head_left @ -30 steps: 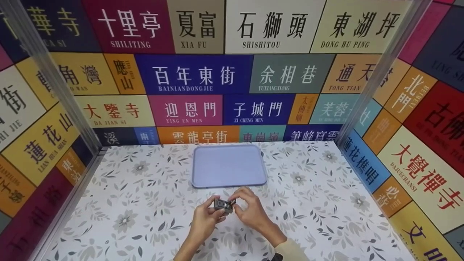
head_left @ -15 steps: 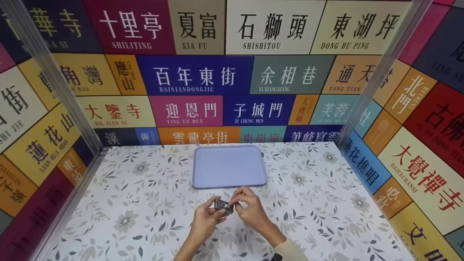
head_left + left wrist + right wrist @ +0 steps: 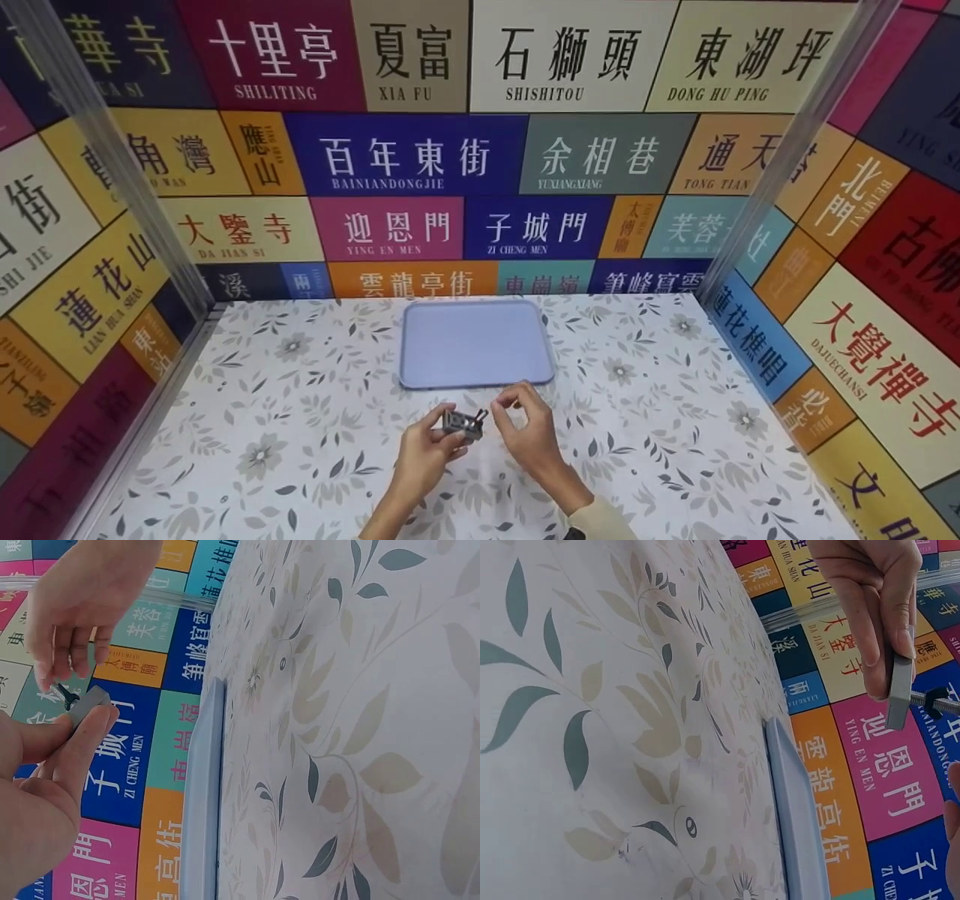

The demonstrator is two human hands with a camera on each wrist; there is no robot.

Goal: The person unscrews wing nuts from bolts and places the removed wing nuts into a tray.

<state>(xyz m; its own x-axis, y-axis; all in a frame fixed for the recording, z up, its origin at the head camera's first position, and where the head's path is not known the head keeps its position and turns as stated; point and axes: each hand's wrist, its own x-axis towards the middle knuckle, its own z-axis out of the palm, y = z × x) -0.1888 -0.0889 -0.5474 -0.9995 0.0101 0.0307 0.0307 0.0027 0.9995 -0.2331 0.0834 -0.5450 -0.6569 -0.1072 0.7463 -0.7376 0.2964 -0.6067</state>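
While our left hand pinches the grey block above the counter, we'd likely do best bracing it squarely and turning the black piece on its bolt evenly with our right hand, whose loosely bent fingers hover empty just beside it.

"What stands behind the table?"
"Along its far edge rises a back wall, covered with coloured, lettered blocks."
"And at the sides?"
"A similar left wall and right wall. Pale strips rise near both far corners. The tabletop is white, leaf-patterned, softly lit."
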